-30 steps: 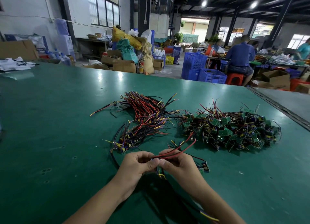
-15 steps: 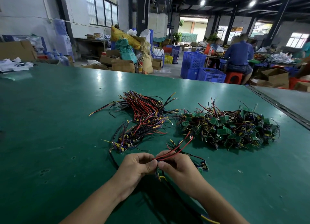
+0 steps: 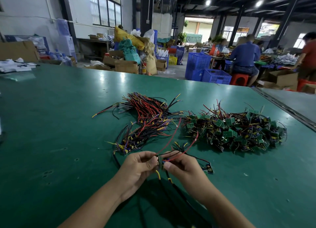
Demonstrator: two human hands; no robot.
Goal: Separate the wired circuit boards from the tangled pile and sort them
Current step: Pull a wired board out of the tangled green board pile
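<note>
Sorted bundles (image 3: 145, 125) lie mid-left on the worktop (image 3: 51, 125). Near edge, left hand (image 3: 138, 164) and right hand (image 3: 183, 166) both pinch one wired board (image 3: 160, 162) btw fingertips. Prob best to steady the board w/ one hand and ease the red leads free, no yanking. Tangled pile (image 3: 236, 130) sits far right. The held board is mostly hidden by fingers, so any snag is hard to see.

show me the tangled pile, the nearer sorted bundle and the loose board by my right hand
tangled pile (image 3: 227, 133), head view, green board mid-pile
nearer sorted bundle (image 3: 145, 133), head view, middle of wires
loose board (image 3: 208, 168), head view, board's middle
</note>
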